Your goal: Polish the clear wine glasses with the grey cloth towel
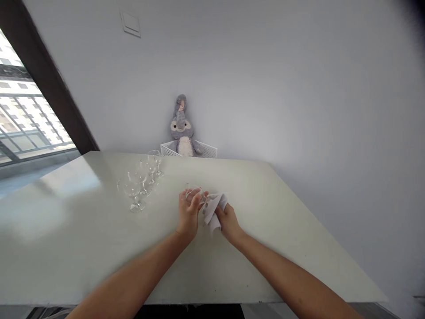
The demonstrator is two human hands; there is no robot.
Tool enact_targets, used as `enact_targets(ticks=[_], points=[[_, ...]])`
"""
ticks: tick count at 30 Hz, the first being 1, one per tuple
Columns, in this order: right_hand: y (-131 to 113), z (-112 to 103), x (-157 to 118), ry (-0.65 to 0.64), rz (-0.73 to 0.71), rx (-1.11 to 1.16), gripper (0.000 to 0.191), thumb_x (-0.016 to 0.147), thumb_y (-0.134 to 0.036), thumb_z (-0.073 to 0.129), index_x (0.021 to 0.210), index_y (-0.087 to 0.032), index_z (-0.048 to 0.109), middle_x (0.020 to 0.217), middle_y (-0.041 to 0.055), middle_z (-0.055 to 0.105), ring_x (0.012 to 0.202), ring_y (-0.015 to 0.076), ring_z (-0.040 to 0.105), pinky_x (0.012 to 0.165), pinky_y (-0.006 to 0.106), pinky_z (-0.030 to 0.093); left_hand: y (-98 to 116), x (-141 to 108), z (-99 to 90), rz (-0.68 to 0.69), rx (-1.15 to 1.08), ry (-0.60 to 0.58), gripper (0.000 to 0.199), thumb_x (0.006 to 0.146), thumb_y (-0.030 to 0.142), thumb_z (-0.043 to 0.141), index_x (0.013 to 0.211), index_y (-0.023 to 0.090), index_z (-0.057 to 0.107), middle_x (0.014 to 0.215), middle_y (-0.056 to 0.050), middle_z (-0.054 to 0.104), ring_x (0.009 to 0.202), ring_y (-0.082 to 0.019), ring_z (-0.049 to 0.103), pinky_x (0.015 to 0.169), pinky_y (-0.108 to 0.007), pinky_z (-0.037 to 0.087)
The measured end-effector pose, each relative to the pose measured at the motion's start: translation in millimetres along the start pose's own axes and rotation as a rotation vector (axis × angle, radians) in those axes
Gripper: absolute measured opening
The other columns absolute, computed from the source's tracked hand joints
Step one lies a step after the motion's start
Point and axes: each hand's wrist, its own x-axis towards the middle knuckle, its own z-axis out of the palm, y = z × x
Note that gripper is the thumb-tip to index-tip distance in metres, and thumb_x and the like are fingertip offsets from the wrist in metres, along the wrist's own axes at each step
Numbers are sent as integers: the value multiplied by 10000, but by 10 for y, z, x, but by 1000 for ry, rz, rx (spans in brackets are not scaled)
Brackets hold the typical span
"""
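Note:
Above the middle of the table, my left hand [189, 212] is wrapped round the bowl of a clear stemmed glass [194, 193], which is tilted on its side. The foot end of this glass points right, toward a pale grey cloth [214, 212]. My right hand [228, 221] grips the cloth and presses it around the foot, which is partly hidden. Several clear stemmed glasses stand upright in a slanting row at the left, the nearest glass [133, 190] lying left of my left hand.
The glossy pale table [279, 248] reaches a plain wall. Beyond its far edge, a grey plush toy [185, 144] sits in a white perforated basket [209, 151]. A window with railings [29, 115] is at the left, and a wall switch [130, 23] is above.

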Motion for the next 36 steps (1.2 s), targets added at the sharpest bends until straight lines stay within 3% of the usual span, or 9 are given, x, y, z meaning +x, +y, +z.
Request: enact_targets(ticks=[4,10,17,22,27,29,31,34,36], points=[[45,-22,4,102,-248,-328,271,790,-252,438,1039,-155,487,999,111,599,921,199,561,813,347,441,-5,33,-9,-126,-150,52,310,686,401,643,829,200,455,981,-35,568,909,-211,617,819,-369,483],[67,-208,67,135,-337,-642,397,775,-204,417,1164,-153,358,906,84,609,741,199,602,642,315,473,-26,23,-17,-347,-282,82,291,702,423,628,792,175,505,946,-60,593,919,-207,610,835,-329,501],[-5,-428,133,138,-648,-1032,344,740,-209,429,1078,-144,405,858,88,578,661,195,567,557,279,416,109,39,-7,-431,-304,-48,288,717,427,608,749,147,550,1002,-84,605,996,-229,582,871,-326,487],[-21,-605,218,147,-747,-1081,271,678,-114,388,936,-175,443,809,66,553,669,182,536,544,264,393,203,100,-48,-339,-244,-122,285,745,454,564,803,176,578,1066,-52,592,1017,-224,572,886,-330,473],[-109,-802,270,157,-715,-941,354,715,-187,390,1067,-191,428,964,90,562,840,206,557,661,300,450,264,232,-141,-236,-186,-105,279,741,455,566,816,186,576,1087,-46,583,1007,-215,578,871,-327,478],[-180,-789,242,75,-768,-901,404,739,-264,429,1135,-188,411,1091,116,532,979,227,528,747,323,452,253,255,-168,-226,-169,-114,250,736,431,580,818,195,572,1071,-33,587,971,-206,596,856,-324,484],[-227,-723,194,-89,-832,-885,402,753,-297,454,1139,-190,431,1169,123,502,1056,229,495,808,329,438,221,248,-181,-266,-165,-153,240,743,425,575,827,200,571,1052,-28,594,915,-187,617,832,-312,495],[-199,-611,132,-286,-783,-825,283,783,-306,436,1031,-186,499,993,89,591,867,185,572,719,287,457,166,208,-179,-380,-169,-220,291,761,467,533,855,194,572,1046,-45,600,859,-165,629,798,-294,507],[-132,-569,120,-277,-690,-785,219,802,-319,410,927,-181,526,799,48,607,688,156,572,629,260,451,154,199,-175,-415,-163,-223,334,757,503,516,856,189,572,1046,-58,601,870,-173,625,787,-293,511]])
